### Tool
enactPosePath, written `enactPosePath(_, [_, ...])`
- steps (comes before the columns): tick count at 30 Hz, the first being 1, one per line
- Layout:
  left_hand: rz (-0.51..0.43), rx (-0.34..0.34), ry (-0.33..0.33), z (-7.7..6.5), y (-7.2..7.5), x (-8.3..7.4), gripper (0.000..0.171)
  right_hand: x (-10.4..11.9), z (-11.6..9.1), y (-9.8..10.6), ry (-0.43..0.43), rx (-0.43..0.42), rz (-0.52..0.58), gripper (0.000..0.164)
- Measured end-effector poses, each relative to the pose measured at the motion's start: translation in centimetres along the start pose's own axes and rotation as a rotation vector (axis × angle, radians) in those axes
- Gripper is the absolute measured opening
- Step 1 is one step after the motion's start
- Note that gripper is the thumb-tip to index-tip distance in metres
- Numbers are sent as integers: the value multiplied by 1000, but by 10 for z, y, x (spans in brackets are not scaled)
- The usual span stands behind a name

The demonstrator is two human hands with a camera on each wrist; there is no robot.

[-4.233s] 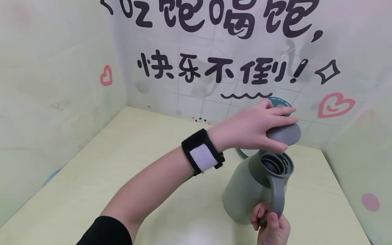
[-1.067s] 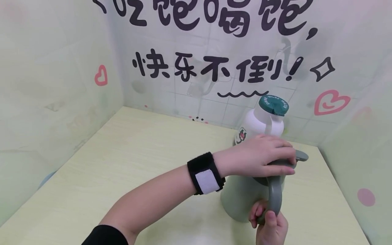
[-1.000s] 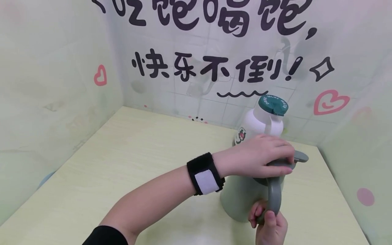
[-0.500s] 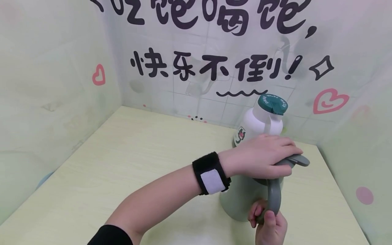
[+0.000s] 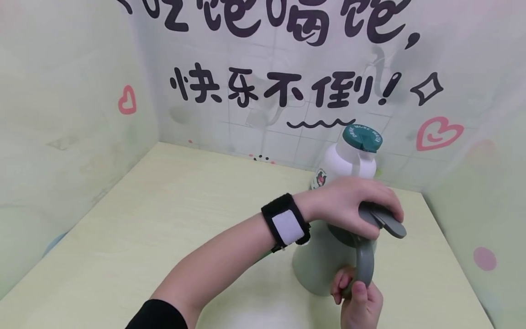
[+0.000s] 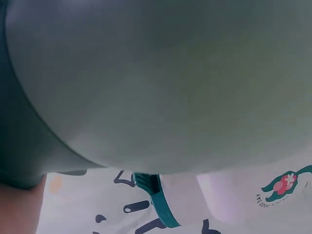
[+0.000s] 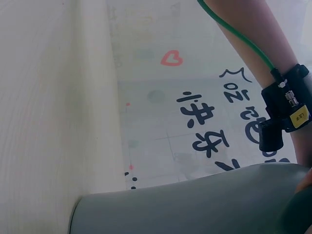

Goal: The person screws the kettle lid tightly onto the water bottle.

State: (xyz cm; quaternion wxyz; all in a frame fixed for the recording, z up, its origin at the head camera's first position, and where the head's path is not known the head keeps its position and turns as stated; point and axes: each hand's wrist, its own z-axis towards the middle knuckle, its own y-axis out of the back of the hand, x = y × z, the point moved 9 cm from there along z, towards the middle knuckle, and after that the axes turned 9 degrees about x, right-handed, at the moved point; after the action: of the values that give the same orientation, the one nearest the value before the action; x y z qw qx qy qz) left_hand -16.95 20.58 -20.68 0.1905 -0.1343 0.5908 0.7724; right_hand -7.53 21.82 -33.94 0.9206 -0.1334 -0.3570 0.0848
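Note:
A grey-green thermos jug [image 5: 314, 265] stands on the table, its handle [image 5: 365, 260] facing me. My left hand [image 5: 351, 201] reaches over from the left and grips the dark grey lid [image 5: 392, 224] on top, thumb on the near side and fingers over the far side. The lid's flat tab points toward the lower right. Low on the handle, my right hand [image 5: 359, 299] holds on with curled fingers and thumb. The jug's mouth is hidden under the left hand and lid. Its smooth body fills most of the left wrist view and the bottom of the right wrist view.
Close behind the jug stands a white bottle [image 5: 349, 162] with a teal cap [image 5: 362, 138]. Printed walls enclose the pale wooden table [image 5: 185, 196] at the back and both sides. A green cable [image 7: 239, 34] runs along the left forearm to its wrist strap.
The lid, held above the open mouth at first, has come down onto the jug. Since then my left hand has turned it, swinging the tab toward me. The right hand keeps its grip.

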Motion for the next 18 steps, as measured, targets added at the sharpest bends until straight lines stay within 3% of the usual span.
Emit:
enactPosePath(3, [17, 19, -13, 0, 1, -2, 35, 1, 1, 0, 17, 8, 8, 33])
enactPosePath(6, [111, 37, 44, -3, 2, -5, 42, 0, 1, -1, 27, 18, 16, 34])
enactPosePath(8, [224, 30, 114, -5, 3, -10, 48, 1, 1, -1, 31, 20, 14, 34])
enactPosePath(12, [388, -63, 349, -7, 6, -22, 61, 2, 1, -1, 44, 24, 5, 34])
enactPosePath(15, [424, -113, 592, -12, 6, -25, 66, 4, 1, -3, 65, 44, 16, 34])
enactPosePath(18, [461, -132, 755, -15, 2, -27, 64, 4, 1, -4, 78, 53, 21, 35])
